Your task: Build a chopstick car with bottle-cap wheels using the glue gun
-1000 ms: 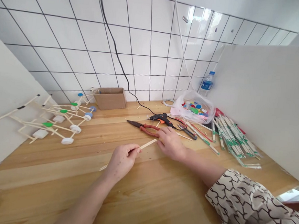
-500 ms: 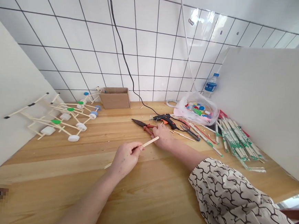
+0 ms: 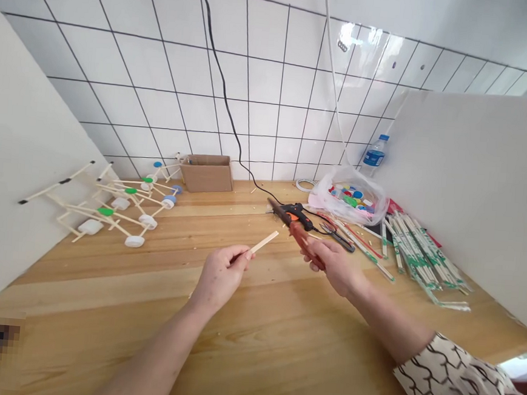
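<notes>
My left hand [image 3: 219,276] pinches a thin wooden stick [image 3: 262,242] that points up and to the right above the wooden table [image 3: 114,295]. My right hand [image 3: 336,265] grips the red handles of a pair of pliers [image 3: 297,234], lifted off the table with the dark jaws pointing up-left toward the stick's tip. The jaws and the stick are a short gap apart. Just behind the pliers a black and orange glue gun [image 3: 299,213] lies on the table.
Stick-and-bottle-cap models [image 3: 123,206] lie at the left by a white board. A cardboard box [image 3: 207,172] stands at the tiled wall. A bag of bottle caps [image 3: 349,196], a water bottle [image 3: 373,154], scissors [image 3: 339,234] and wrapped chopsticks [image 3: 417,251] crowd the right.
My right hand closed on the pliers lying on the table, lifted them and brought them toward the stick. My left hand kept the stick and raised it slightly.
</notes>
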A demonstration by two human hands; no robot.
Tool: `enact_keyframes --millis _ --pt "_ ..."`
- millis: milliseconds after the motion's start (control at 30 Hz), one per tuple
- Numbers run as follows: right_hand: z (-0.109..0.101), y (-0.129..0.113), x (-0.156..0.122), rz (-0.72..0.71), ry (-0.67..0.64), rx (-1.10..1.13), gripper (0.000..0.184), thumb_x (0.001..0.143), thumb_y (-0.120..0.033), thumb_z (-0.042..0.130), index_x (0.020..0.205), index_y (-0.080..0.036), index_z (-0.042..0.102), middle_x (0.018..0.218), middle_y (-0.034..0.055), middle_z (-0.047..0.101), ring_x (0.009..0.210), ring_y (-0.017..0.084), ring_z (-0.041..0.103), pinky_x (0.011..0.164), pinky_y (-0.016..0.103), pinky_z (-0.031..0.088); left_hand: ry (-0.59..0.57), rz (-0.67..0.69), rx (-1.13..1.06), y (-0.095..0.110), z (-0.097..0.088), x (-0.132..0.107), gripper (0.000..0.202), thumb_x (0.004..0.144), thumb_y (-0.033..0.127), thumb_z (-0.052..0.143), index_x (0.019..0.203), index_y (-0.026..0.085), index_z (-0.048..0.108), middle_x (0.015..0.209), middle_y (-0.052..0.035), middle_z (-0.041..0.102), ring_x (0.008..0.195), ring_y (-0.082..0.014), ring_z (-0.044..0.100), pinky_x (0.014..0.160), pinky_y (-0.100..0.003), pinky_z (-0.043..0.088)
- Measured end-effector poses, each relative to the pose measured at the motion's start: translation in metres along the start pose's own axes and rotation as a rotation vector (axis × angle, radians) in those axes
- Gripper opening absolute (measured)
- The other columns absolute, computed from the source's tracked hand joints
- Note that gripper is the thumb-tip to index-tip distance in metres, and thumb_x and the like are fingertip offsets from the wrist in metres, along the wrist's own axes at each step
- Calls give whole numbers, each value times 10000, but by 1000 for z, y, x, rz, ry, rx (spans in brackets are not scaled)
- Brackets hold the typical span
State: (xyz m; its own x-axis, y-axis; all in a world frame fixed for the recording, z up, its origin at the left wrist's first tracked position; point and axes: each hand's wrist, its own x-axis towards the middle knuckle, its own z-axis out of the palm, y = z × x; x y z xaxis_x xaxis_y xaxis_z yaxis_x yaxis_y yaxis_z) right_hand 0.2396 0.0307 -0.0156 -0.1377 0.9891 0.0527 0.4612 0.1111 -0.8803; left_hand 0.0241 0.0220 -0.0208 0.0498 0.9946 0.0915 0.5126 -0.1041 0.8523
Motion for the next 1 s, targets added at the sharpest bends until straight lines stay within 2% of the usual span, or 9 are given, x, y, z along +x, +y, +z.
enact_keyframes --millis 133,267,333,433,533,667,767,900,1000 --pt "0 6 -12 73 51 586 266 688 -388 614 811 -152 604 873 86 612 659 137 536 590 269 431 -17 -9 -52 -5 1 1 286 764 361 462 672 145 625 534 32 487 426 -83 337 416 -198 230" --pt "-1 12 -13 180 -149 814 129 640 -278 639 642 -157 594 863 81 633 776 188 587 690 322 455 -34 -17 -85 -12 3 3 286 768 373 472 756 151 652 552 36 485 440 -87 348 432 -201 239" --pt "-1 14 -11 200 -150 836 122 626 -247 632 579 -157 564 831 74 632 809 192 585 702 313 454 -52 -30 -110 -15 3 4 285 770 374 480 785 150 656 560 36 485 457 -90 358 442 -203 244" --pt "-1 15 -9 173 -84 665 106 624 -236 628 593 -153 569 846 67 608 780 170 566 653 273 442 -75 -59 -158 -15 2 4 282 769 379 490 804 155 658 566 37 487 476 -95 373 452 -205 259" --pt "-3 15 -8 96 -65 286 82 674 -234 580 656 -155 593 887 56 570 722 151 538 609 264 423 -87 -77 -191 -12 1 3 272 761 380 497 769 160 657 561 37 488 487 -99 394 465 -208 284" --pt "-4 19 -10 -98 -50 -281 89 697 -147 530 627 -154 584 888 59 538 774 170 531 693 293 416 -124 -83 -216 -8 2 0 277 749 388 502 751 156 652 541 35 479 483 -101 390 466 -210 289" --pt "-4 23 -10 -195 -61 -567 137 709 -121 533 791 -172 630 910 70 540 808 184 528 717 294 413 -181 -79 -222 -7 3 -1 274 759 389 495 743 162 648 534 38 471 484 -101 388 470 -208 289" --pt "-9 26 -10 -203 -100 -697 89 713 -187 607 794 -164 632 931 89 547 859 206 527 766 316 418 -263 -49 -202 -8 6 -3 284 789 385 472 711 165 634 538 37 460 508 -105 406 490 -210 297" --pt "-11 24 -9 -229 -55 -546 115 683 -240 667 759 -163 629 979 98 552 928 227 513 814 347 408 -314 -31 -182 -6 7 -4 290 804 383 460 710 163 625 538 37 455 512 -104 395 487 -212 280"
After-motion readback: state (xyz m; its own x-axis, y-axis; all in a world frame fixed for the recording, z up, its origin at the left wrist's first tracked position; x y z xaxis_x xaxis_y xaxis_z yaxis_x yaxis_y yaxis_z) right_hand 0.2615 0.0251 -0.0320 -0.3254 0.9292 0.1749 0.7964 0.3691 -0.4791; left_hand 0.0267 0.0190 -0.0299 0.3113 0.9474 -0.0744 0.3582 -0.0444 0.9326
